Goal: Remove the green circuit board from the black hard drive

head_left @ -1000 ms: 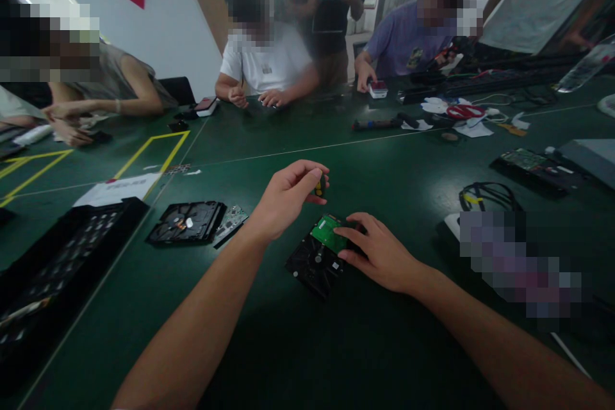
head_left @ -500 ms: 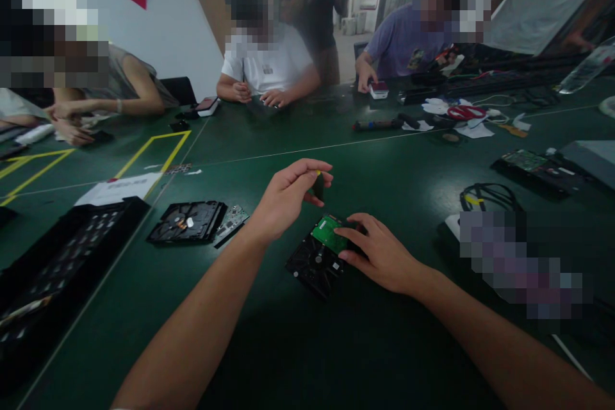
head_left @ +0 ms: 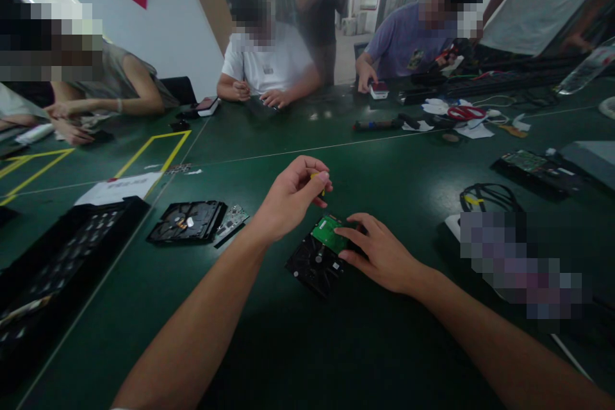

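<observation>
A hard drive point(head_left: 314, 264) lies on the green table in front of me, with its green circuit board point(head_left: 328, 234) facing up. My right hand point(head_left: 377, 250) grips its right side, the thumb and fingertips on the board and the casing edge. Just above the drive's far end, my left hand point(head_left: 298, 195) pinches a small black-and-yellow screwdriver point(head_left: 323, 192). Only part of its handle shows between the fingers; its tip is hidden. Left of my left forearm are an opened black drive casing point(head_left: 187, 221) and a loose circuit board point(head_left: 233, 223).
A long black tray point(head_left: 72, 269) stands at the left beside a white paper sheet point(head_left: 118, 189). To the right are a black cable point(head_left: 490, 195), a partly blurred white object point(head_left: 451, 227) and another drive point(head_left: 535, 173). Several people sit or stand across the table point(head_left: 250, 170).
My left hand has turned and closed more tightly round the screwdriver, the thumb now farther forward, hiding more of the handle. My right hand and the hard drive have stayed put.
</observation>
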Tool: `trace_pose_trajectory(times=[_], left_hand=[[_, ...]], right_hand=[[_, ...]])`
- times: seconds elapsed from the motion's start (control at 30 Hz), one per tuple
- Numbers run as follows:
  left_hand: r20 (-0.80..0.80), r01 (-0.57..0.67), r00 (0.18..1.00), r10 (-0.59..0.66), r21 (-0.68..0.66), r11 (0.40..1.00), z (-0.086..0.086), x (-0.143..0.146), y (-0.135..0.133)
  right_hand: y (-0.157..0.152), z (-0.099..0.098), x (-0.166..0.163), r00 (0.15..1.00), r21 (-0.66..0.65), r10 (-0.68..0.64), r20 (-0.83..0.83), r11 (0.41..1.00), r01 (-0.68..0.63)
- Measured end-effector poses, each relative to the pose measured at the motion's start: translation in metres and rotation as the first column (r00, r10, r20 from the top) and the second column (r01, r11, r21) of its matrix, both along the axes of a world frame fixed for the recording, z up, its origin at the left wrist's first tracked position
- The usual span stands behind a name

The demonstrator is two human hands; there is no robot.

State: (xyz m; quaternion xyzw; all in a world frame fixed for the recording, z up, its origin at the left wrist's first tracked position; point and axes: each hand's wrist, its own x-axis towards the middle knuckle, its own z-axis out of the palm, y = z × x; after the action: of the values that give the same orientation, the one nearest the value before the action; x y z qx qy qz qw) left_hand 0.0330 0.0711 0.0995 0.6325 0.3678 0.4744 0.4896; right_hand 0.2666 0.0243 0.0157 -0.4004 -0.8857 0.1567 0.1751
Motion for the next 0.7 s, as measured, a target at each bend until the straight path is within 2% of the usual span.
trace_pose_trajectory(times=[0.23,0.47,0.7], left_hand=[[0.053,0.055,0.997,-0.052,-0.059,0.997,0.0012,-0.0030,0.0001],[-0.129,-0.089,0.987,0.098,0.072,0.993,-0.0009,-0.0041,0.0004],[-0.169,-0.109,0.978,0.124,0.092,0.990,0.0013,-0.0033,-0.0008]], right_hand=[[0.0002,-0.0021,0.0004,1.000,-0.008,-0.003,0.006,1.000,0.003],[-0.0002,0.0004,0.0002,1.000,0.002,-0.002,-0.015,1.000,0.002],[0.0002,-0.0004,0.0002,1.000,-0.014,0.000,0.002,1.000,0.000]])
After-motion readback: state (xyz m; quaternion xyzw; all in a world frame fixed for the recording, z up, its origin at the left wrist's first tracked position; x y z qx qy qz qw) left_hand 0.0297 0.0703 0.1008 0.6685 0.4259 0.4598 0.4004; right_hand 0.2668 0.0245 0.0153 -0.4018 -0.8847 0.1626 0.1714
